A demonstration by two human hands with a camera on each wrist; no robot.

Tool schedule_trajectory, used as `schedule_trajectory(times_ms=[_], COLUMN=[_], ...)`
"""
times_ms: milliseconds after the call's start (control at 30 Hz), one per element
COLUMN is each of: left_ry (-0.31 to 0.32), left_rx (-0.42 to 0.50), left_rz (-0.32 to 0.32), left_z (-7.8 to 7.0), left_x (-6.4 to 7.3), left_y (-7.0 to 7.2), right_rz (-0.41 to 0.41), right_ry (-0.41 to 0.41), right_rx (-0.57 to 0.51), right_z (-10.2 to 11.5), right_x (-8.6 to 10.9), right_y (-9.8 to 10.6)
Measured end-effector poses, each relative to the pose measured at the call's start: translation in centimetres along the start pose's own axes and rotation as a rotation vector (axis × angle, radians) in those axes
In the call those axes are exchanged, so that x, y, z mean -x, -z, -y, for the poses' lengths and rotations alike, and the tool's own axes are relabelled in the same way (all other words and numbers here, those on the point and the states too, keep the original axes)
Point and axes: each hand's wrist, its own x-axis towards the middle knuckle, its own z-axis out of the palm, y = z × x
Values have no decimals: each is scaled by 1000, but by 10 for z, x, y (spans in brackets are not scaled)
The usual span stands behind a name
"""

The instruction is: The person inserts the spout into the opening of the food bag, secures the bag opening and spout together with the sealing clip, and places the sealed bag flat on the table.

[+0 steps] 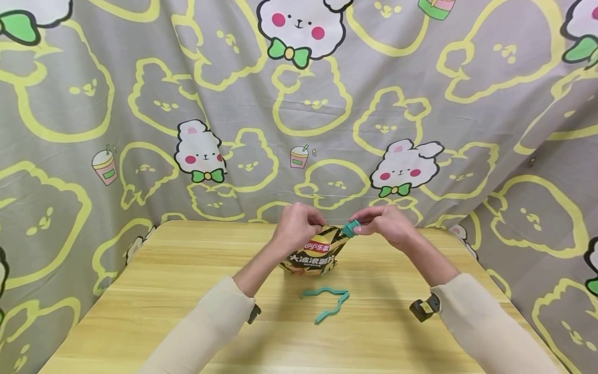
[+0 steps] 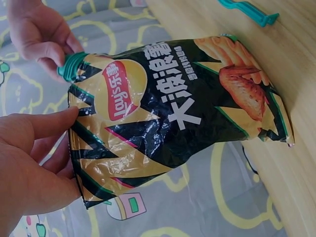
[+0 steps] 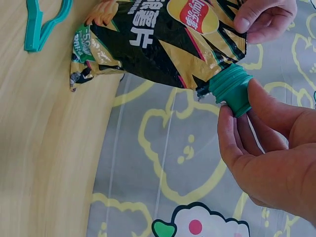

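A black and gold Lay's potato chip bag stands on the table, its top edge raised. My left hand pinches that top edge between thumb and fingers, as the left wrist view shows with the bag spread out. At the bag's other top corner sits a green ribbed spout. The thumb and fingers of my right hand hold this spout, which meets the bag corner. Whether the corner passes inside the spout is hard to see. In front of the bag lies a bent green sealing clip strip.
The light wooden table carries the bag and the clip strip. Behind it and along both sides hangs a grey curtain with cartoon prints, close to the table's far edge. A dark wrist device is on my right wrist.
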Motion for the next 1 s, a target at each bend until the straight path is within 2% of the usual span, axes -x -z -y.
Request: schedule_trajectory(times_ms=[400,1000], left_ry=[13,10], left_rx=[-1,-3], left_rz=[13,15], left_z=[-1,1], left_x=[-1,-2], left_y=[2,2], right_rz=[5,27], right_ry=[-11,-18], right_rx=[-58,19], right_z=[-8,-4], right_x=[-5,-8], right_y=[-4,-6])
